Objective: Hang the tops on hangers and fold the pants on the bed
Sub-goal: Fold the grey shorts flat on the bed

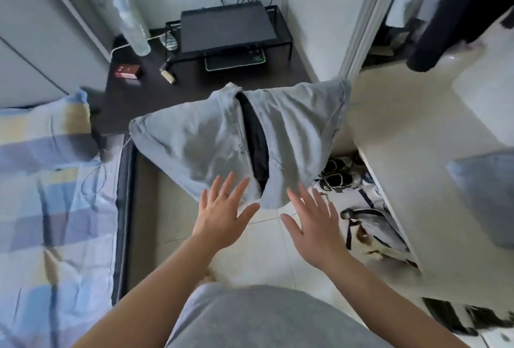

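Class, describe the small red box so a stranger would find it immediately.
Beyond the checked bedding stands a dark bedside table. On its left part, in front of the clear bottle, lies the red box: the only red thing there.

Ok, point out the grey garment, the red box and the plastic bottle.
grey garment (194,136), head view, its bed-side fabric panel.
red box (127,71), head view, top face.
plastic bottle (130,25), head view, middle of body.

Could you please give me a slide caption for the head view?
Open left hand and right hand reach toward a grey top beside the bed.
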Action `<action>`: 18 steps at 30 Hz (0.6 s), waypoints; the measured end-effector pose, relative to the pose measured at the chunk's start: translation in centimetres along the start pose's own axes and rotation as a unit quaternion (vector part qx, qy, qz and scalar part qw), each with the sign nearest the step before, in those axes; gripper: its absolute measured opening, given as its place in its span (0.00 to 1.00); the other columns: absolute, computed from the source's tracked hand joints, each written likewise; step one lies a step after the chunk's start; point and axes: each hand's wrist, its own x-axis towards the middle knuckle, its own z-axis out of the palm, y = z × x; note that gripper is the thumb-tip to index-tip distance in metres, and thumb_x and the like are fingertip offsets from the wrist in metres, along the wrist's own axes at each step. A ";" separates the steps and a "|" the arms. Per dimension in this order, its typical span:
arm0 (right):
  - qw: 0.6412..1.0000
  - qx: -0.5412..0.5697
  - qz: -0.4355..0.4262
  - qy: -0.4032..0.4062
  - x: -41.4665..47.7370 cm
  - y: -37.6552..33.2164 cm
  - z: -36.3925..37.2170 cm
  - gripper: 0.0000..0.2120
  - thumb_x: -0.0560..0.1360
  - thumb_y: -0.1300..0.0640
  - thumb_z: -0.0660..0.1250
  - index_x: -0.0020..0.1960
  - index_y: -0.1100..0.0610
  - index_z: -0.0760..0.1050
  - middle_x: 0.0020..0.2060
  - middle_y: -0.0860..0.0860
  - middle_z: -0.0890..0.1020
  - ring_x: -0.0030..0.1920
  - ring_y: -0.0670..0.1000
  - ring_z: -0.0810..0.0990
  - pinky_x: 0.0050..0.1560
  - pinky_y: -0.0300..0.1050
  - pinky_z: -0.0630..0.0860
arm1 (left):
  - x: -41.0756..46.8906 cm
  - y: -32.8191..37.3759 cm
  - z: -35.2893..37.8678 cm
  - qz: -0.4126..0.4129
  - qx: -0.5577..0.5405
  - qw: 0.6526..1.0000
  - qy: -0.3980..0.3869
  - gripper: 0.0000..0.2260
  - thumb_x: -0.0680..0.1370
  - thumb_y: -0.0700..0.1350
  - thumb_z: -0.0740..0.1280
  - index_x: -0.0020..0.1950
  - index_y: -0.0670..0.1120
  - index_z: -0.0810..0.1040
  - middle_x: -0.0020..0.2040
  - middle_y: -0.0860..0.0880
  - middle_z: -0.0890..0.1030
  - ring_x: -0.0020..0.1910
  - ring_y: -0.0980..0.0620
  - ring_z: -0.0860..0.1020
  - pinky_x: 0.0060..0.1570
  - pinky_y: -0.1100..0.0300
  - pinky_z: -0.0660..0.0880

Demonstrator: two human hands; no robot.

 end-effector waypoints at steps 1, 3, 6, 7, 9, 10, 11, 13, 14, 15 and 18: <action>1.000 -0.002 -0.026 -0.013 0.5 -1.8 0.7 0.28 0.81 0.35 0.46 0.79 0.37 0.45 0.80 0.40 0.42 0.80 0.48 0.39 0.76 0.56 0.36 | -1.2 -1.9 -0.3 -0.026 -0.009 1.000 0.013 0.35 0.74 0.74 0.41 0.80 0.64 0.48 0.82 0.55 0.45 0.81 0.51 0.39 0.78 0.43 0.42; 0.996 -0.013 -0.076 -0.038 1.3 -5.6 2.3 0.28 0.81 0.36 0.47 0.79 0.38 0.47 0.81 0.40 0.43 0.80 0.48 0.39 0.77 0.56 0.37 | -4.0 -5.9 -0.8 -0.080 -0.030 0.996 0.036 0.36 0.73 0.75 0.40 0.80 0.64 0.49 0.82 0.55 0.47 0.81 0.50 0.41 0.78 0.42 0.43; 0.986 -0.045 -0.144 -0.069 2.1 -11.8 5.5 0.28 0.82 0.37 0.48 0.80 0.40 0.49 0.81 0.42 0.46 0.80 0.49 0.42 0.77 0.59 0.40 | -8.6 -12.3 -1.6 -0.162 -0.058 0.983 0.066 0.39 0.70 0.76 0.39 0.80 0.64 0.50 0.82 0.55 0.48 0.81 0.50 0.42 0.78 0.43 0.44; 0.982 -0.053 -0.163 -0.080 2.2 -14.0 6.7 0.28 0.82 0.37 0.49 0.80 0.40 0.49 0.81 0.43 0.46 0.80 0.50 0.43 0.77 0.59 0.41 | -10.2 -14.5 -1.8 -0.187 -0.070 0.977 0.075 0.39 0.70 0.76 0.39 0.80 0.64 0.51 0.82 0.55 0.48 0.81 0.50 0.43 0.78 0.43 0.44; 0.973 -0.065 -0.195 -0.101 2.3 -18.7 9.3 0.28 0.82 0.37 0.49 0.80 0.40 0.50 0.81 0.43 0.47 0.80 0.50 0.43 0.77 0.59 0.42 | -13.6 -18.9 -2.1 -0.231 -0.093 0.964 0.090 0.38 0.71 0.75 0.41 0.80 0.64 0.52 0.82 0.55 0.48 0.81 0.51 0.43 0.78 0.44 0.44; 0.969 -0.070 -0.209 -0.111 2.2 -21.1 10.7 0.28 0.82 0.38 0.50 0.80 0.40 0.50 0.81 0.44 0.48 0.80 0.50 0.44 0.77 0.59 0.43 | -15.4 -21.2 -2.2 -0.252 -0.100 0.958 0.095 0.36 0.73 0.74 0.43 0.80 0.64 0.52 0.82 0.55 0.49 0.81 0.51 0.43 0.78 0.44 0.44; 0.965 -0.074 -0.222 -0.120 2.0 -23.5 12.2 0.28 0.82 0.38 0.51 0.80 0.40 0.50 0.81 0.44 0.48 0.80 0.50 0.44 0.77 0.59 0.45 | -17.1 -23.4 -2.3 -0.271 -0.102 0.952 0.101 0.33 0.76 0.73 0.46 0.80 0.64 0.52 0.82 0.55 0.49 0.81 0.51 0.43 0.78 0.44 0.44; 0.956 -0.079 -0.245 -0.138 1.5 -28.3 15.0 0.28 0.82 0.38 0.51 0.80 0.40 0.50 0.81 0.44 0.48 0.80 0.50 0.45 0.77 0.59 0.46 | -20.7 -27.9 -2.5 -0.306 -0.107 0.939 0.113 0.30 0.79 0.70 0.50 0.80 0.64 0.53 0.82 0.55 0.49 0.81 0.50 0.44 0.78 0.43 0.45; 0.952 -0.083 -0.256 -0.148 1.3 -30.6 16.4 0.28 0.82 0.38 0.51 0.80 0.40 0.50 0.81 0.43 0.48 0.80 0.50 0.45 0.77 0.59 0.46 | -22.5 -30.2 -2.6 -0.324 -0.115 0.932 0.119 0.29 0.79 0.69 0.50 0.80 0.64 0.53 0.82 0.55 0.49 0.81 0.50 0.44 0.78 0.43 0.45; 0.946 -0.088 -0.269 -0.156 1.1 -32.8 17.8 0.28 0.82 0.38 0.51 0.80 0.40 0.50 0.81 0.43 0.47 0.81 0.50 0.45 0.77 0.59 0.46 | -24.2 -32.3 -2.8 -0.341 -0.124 0.923 0.124 0.29 0.79 0.69 0.50 0.80 0.64 0.52 0.82 0.55 0.49 0.81 0.50 0.43 0.78 0.44 0.45; 0.926 -0.107 -0.317 -0.174 0.6 -39.2 21.8 0.28 0.82 0.38 0.50 0.80 0.40 0.50 0.81 0.43 0.47 0.81 0.49 0.44 0.77 0.59 0.47 | -29.1 -38.4 -3.4 -0.386 -0.141 0.900 0.142 0.31 0.78 0.71 0.47 0.80 0.65 0.51 0.82 0.55 0.48 0.81 0.50 0.43 0.78 0.43 0.44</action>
